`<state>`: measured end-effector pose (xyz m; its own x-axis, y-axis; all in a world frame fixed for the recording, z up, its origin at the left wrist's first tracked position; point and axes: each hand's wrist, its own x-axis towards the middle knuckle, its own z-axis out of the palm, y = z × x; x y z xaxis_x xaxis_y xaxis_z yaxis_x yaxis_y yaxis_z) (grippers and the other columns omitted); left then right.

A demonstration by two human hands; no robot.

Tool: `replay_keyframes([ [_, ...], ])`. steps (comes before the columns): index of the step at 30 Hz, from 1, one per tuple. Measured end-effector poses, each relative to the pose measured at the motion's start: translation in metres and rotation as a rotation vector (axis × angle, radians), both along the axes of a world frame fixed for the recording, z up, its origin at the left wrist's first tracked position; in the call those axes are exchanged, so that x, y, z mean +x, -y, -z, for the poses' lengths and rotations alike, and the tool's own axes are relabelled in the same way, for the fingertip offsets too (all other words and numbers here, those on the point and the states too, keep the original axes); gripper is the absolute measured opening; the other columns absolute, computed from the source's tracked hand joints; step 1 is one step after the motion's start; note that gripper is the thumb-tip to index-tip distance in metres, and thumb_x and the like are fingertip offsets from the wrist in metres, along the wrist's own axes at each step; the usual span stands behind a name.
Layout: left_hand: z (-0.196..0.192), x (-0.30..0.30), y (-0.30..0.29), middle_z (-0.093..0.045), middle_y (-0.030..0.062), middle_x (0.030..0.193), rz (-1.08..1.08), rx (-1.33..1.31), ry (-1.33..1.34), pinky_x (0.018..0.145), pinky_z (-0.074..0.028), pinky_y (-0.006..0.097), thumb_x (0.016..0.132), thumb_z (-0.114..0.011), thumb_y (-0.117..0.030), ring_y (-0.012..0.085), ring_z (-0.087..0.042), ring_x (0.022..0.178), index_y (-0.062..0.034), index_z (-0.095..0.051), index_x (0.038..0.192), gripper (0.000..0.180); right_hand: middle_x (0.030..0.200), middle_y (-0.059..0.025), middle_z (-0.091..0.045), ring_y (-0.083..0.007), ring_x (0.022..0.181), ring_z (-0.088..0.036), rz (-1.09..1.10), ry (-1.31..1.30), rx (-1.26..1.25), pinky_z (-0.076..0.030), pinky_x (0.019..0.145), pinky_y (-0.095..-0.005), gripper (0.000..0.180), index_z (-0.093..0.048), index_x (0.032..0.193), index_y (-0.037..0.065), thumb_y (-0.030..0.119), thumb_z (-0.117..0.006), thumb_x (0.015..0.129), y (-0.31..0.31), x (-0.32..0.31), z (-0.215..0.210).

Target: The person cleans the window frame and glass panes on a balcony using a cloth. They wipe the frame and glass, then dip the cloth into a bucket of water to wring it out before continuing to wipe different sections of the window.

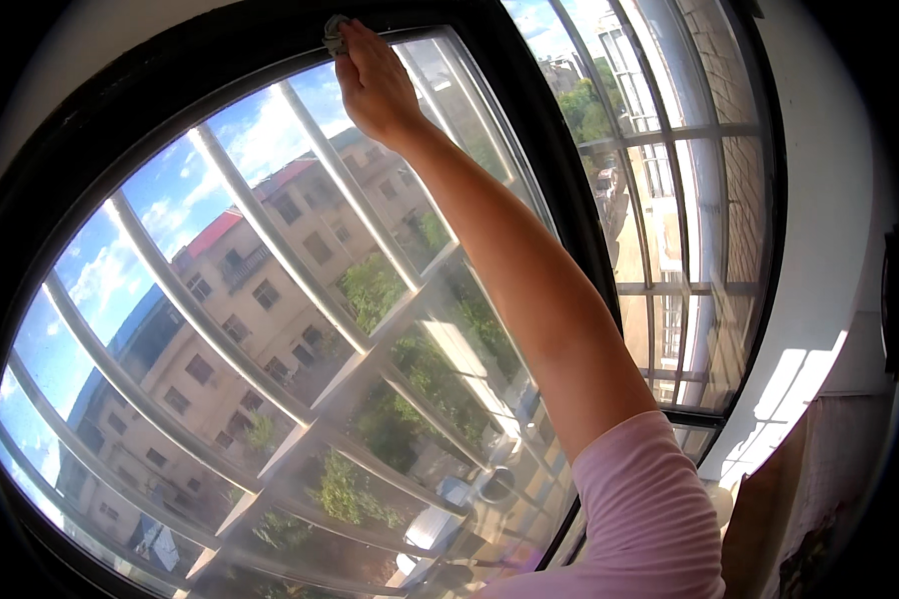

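My right arm, in a pink short sleeve, stretches up from the lower right. My right hand (378, 88) is at the top of a large window, its fingers closed on a bunched grey cloth (336, 36). The cloth lies against the dark window frame (270, 50) along the upper edge. Below the hand spreads the glass pane (300, 270), hazy in its lower part. My left hand is out of view.
Pale metal bars (260, 275) stand outside the glass, with a crossbar (270, 451) through them. A second barred window (669, 220) is on the right, beside a white wall (824, 240). A building (300, 215) and trees (375, 290) are outside.
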<state>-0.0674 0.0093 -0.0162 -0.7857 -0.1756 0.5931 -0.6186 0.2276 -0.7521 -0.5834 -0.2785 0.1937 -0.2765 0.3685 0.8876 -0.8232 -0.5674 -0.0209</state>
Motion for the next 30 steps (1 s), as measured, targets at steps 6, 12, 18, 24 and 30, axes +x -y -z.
replay_keyframes([
  [6,0.002,-0.010,-0.010,-0.065,0.0138,0.094,-0.105,0.000,0.091,0.084,-0.050,0.047,0.086,-0.052,-0.012,0.0332,-0.061,0.092,-0.0046,-0.064,0.085,0.014,0.137,-0.0214,-0.043,-0.0362,0.129,-0.037,-0.102,0.341,0.271,-0.026,0.110,-0.0398,0.052,-0.041,0.133,-0.003,0.032,-0.037,0.095,0.041,-0.088,0.080],
  [12,0.017,-0.016,0.000,-0.064,0.0132,0.092,0.044,0.042,0.020,0.079,-0.052,0.045,0.089,-0.051,-0.012,0.0325,-0.062,0.088,-0.0037,-0.064,0.084,0.016,0.145,-0.0223,-0.031,-0.0353,0.136,-0.027,-0.076,0.501,0.460,-0.019,0.114,-0.0384,0.050,-0.032,0.139,-0.004,0.023,-0.035,0.098,0.061,-0.130,0.327],
  [18,0.025,-0.020,0.006,-0.064,0.0128,0.093,0.110,0.069,0.003,0.078,-0.052,0.045,0.092,-0.050,-0.015,0.0312,-0.062,0.087,-0.0039,-0.064,0.083,0.019,0.122,-0.0237,-0.055,-0.0384,0.116,-0.050,0.257,0.390,0.710,-0.038,0.102,-0.0406,0.036,-0.052,0.122,-0.007,0.010,-0.046,0.090,0.008,-0.092,0.439],
  [24,0.035,-0.009,-0.008,-0.063,0.0121,0.091,0.091,0.108,-0.066,0.080,-0.052,0.045,0.093,-0.050,-0.016,0.0301,-0.062,0.087,-0.0062,-0.064,0.082,0.020,0.129,-0.0230,-0.051,-0.0364,0.123,-0.046,-0.164,0.608,0.488,-0.038,0.103,-0.0399,0.037,-0.051,0.124,-0.007,0.008,-0.044,0.091,0.002,-0.077,0.365],
  [30,0.055,0.012,-0.025,-0.059,0.0153,0.102,-0.096,0.191,-0.055,0.087,-0.048,0.057,0.090,-0.048,-0.004,0.0383,-0.055,0.103,-0.0020,-0.059,0.096,0.012,0.138,-0.0233,-0.042,-0.0400,0.130,-0.037,-0.174,-0.107,0.260,-0.030,0.107,-0.0490,0.041,-0.047,0.128,-0.004,0.006,-0.048,0.089,-0.081,0.129,0.240],
])
